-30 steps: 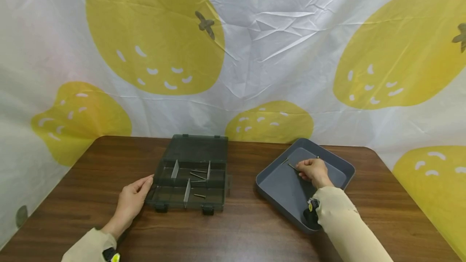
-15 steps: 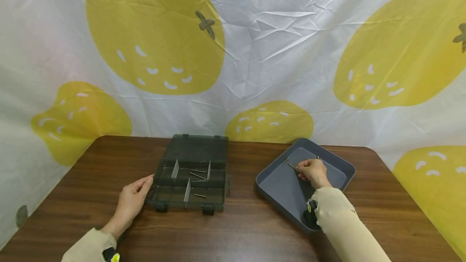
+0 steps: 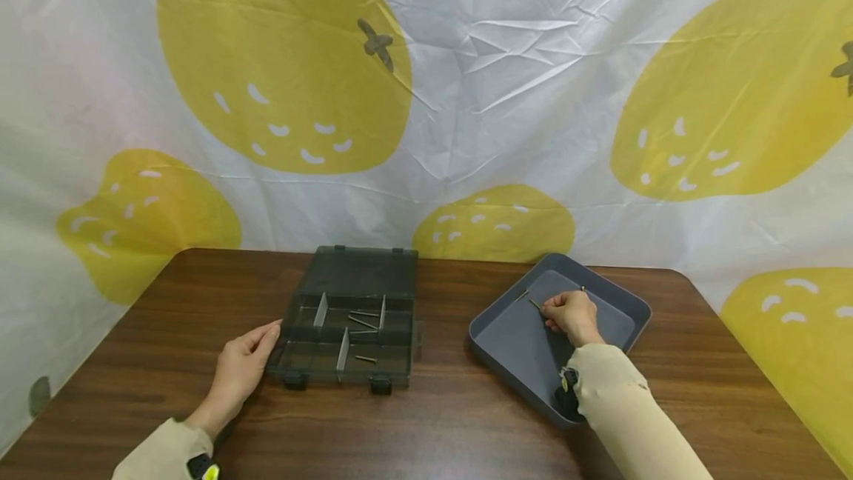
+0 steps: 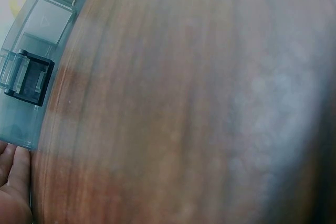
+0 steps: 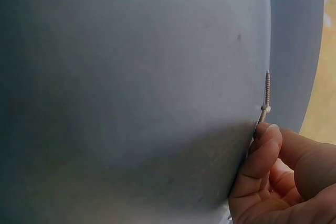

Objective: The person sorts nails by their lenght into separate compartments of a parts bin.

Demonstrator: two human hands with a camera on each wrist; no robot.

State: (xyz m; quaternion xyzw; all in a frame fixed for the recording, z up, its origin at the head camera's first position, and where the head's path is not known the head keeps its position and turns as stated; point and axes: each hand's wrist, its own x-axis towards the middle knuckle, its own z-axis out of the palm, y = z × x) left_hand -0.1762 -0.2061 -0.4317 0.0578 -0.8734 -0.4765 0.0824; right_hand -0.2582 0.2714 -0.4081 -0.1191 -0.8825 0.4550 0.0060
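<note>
My right hand point(image 3: 573, 315) is over the grey tray point(image 3: 513, 347), its thumb and fingertips pinching a thin screw point(image 3: 535, 304) whose free end points to the back left. Just beyond that lies another screw point(image 3: 523, 295) by the tray's back-left wall; in the right wrist view a threaded shank point(image 5: 268, 85) shows ahead of the fingertips. My left hand point(image 3: 241, 367) touches the left side of a dark see-through compartment box point(image 3: 316, 375) with extended fingers point(image 4: 21, 169). Several screws point(image 3: 363, 322) lie in a back compartment, and one screw point(image 3: 366, 358) in the front right one.
The box's lid point(image 3: 360, 271) is folded back toward the cloth. Two latches hang at its front, one latch point(image 3: 380, 385) on the right. A small screw end point(image 3: 583, 289) shows behind my right hand. The wooden table point(image 3: 440, 421) meets a fruit-printed cloth point(image 3: 446, 139) behind.
My right hand has edged very slightly left, still pinching the screw. My left hand and the box have not moved.
</note>
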